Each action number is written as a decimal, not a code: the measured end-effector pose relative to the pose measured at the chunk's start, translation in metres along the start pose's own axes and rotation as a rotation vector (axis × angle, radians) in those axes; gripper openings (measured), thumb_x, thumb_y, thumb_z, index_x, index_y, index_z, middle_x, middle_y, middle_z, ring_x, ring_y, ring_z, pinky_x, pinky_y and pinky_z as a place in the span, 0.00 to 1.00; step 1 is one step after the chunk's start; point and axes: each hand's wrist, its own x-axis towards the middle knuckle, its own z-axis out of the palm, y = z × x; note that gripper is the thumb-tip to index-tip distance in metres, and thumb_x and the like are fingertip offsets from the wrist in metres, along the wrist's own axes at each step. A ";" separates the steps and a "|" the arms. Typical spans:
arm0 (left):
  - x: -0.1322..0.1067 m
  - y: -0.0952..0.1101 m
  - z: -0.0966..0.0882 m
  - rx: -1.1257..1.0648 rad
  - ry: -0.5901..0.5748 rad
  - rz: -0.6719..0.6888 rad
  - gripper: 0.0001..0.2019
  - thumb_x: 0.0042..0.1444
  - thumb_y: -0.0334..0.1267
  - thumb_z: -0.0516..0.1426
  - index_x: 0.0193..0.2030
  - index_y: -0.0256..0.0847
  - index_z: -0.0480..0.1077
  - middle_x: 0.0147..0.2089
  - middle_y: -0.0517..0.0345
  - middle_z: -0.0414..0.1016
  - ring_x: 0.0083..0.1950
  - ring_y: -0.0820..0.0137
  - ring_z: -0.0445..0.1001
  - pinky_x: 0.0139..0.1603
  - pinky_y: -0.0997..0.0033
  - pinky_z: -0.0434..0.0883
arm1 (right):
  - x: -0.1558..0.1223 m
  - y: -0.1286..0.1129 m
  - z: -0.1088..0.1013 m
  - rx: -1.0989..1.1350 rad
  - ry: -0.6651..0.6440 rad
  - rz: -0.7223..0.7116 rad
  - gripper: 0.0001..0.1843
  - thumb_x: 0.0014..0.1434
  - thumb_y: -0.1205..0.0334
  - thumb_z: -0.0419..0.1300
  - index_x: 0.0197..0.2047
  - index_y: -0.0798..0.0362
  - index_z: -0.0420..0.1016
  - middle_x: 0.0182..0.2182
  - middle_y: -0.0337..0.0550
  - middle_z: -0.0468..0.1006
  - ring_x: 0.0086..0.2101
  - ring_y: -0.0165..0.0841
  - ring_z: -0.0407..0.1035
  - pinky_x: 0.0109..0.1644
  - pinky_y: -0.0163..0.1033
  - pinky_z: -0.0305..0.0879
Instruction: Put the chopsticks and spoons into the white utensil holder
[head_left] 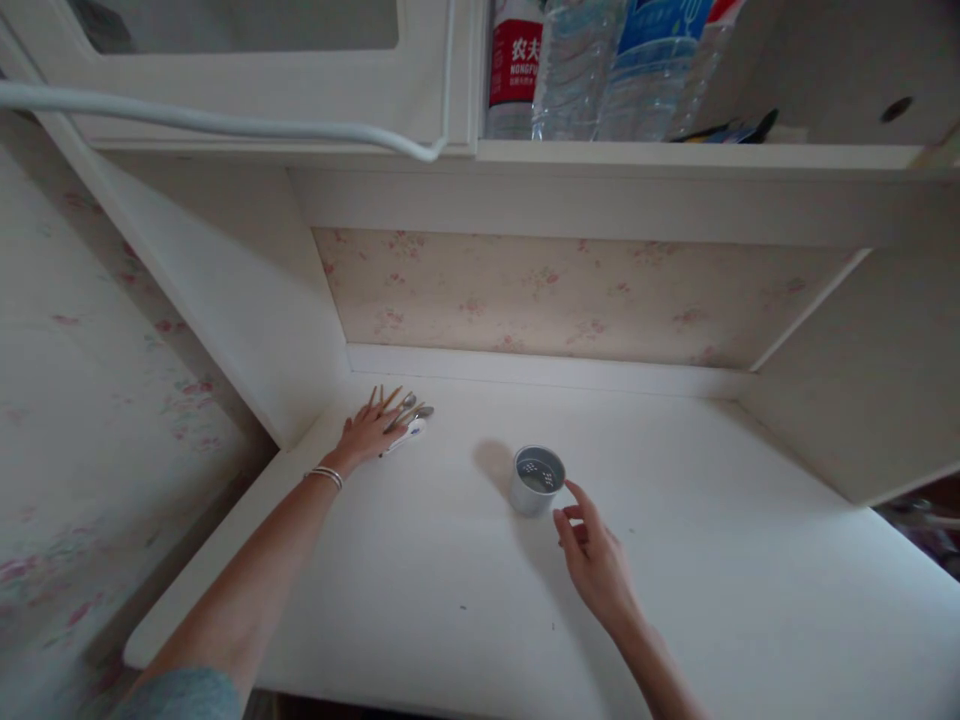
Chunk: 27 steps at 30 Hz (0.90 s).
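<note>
My left hand lies flat, fingers outstretched, over a small bunch of utensils at the back left of the white desktop. Wooden chopsticks poke out past its fingertips. Metal spoons and a white spoon show beside it; parts of the bunch are hidden under the hand. A grey-white cylindrical holder with holes in its bottom stands upright near the middle. My right hand is just to its right, thumb and index finger apart. The index fingertip is at the holder's rim; whether it touches, I cannot tell.
Above the desktop, a shelf carries several plastic bottles. A white cable hangs across the cabinet front. Side panels bound the desk left and right, and floral wallpaper covers the back.
</note>
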 end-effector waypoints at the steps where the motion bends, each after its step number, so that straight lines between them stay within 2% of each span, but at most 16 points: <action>1: 0.001 -0.001 0.003 -0.004 -0.026 -0.004 0.31 0.58 0.62 0.48 0.64 0.52 0.63 0.73 0.51 0.51 0.70 0.39 0.49 0.61 0.31 0.51 | -0.006 0.005 0.001 0.038 0.019 0.034 0.30 0.64 0.43 0.47 0.64 0.50 0.57 0.40 0.46 0.79 0.27 0.34 0.75 0.33 0.38 0.71; 3: 0.002 -0.001 0.008 -0.013 -0.076 -0.001 0.32 0.58 0.63 0.48 0.66 0.54 0.60 0.74 0.51 0.45 0.70 0.38 0.47 0.60 0.27 0.50 | -0.019 0.018 0.003 0.088 0.044 0.108 0.32 0.63 0.42 0.48 0.64 0.52 0.57 0.38 0.46 0.79 0.27 0.35 0.74 0.31 0.38 0.71; 6: -0.001 0.003 0.014 -0.021 -0.109 0.023 0.31 0.59 0.61 0.48 0.67 0.55 0.58 0.75 0.53 0.41 0.71 0.41 0.46 0.61 0.28 0.49 | -0.034 0.036 0.007 0.102 0.061 0.171 0.31 0.63 0.42 0.48 0.61 0.53 0.59 0.32 0.43 0.79 0.28 0.36 0.74 0.33 0.39 0.70; 12: -0.022 0.023 0.024 -0.010 -0.081 0.031 0.28 0.61 0.58 0.47 0.66 0.55 0.60 0.75 0.53 0.44 0.71 0.43 0.46 0.62 0.34 0.52 | -0.036 0.045 0.013 0.100 0.047 0.172 0.29 0.63 0.40 0.49 0.58 0.52 0.62 0.32 0.43 0.79 0.28 0.36 0.73 0.34 0.39 0.68; 17: -0.056 0.051 0.035 -0.009 -0.038 0.049 0.26 0.63 0.55 0.47 0.65 0.53 0.62 0.70 0.54 0.57 0.71 0.45 0.47 0.64 0.37 0.52 | -0.034 0.043 0.013 0.027 0.019 0.148 0.27 0.63 0.40 0.49 0.56 0.49 0.66 0.33 0.42 0.79 0.30 0.35 0.74 0.35 0.37 0.67; 22: -0.096 0.084 0.041 -0.027 -0.013 0.038 0.24 0.63 0.52 0.47 0.65 0.54 0.62 0.69 0.57 0.59 0.72 0.46 0.47 0.66 0.39 0.52 | -0.036 0.042 0.011 0.005 -0.010 0.142 0.26 0.64 0.41 0.48 0.55 0.49 0.66 0.34 0.43 0.79 0.30 0.35 0.73 0.35 0.38 0.67; 27: -0.135 0.121 0.048 0.000 0.043 0.044 0.21 0.63 0.50 0.48 0.61 0.53 0.67 0.67 0.55 0.63 0.70 0.46 0.51 0.65 0.41 0.55 | -0.035 0.042 0.012 -0.001 -0.033 0.140 0.26 0.63 0.41 0.48 0.55 0.49 0.66 0.35 0.43 0.80 0.32 0.36 0.74 0.38 0.39 0.67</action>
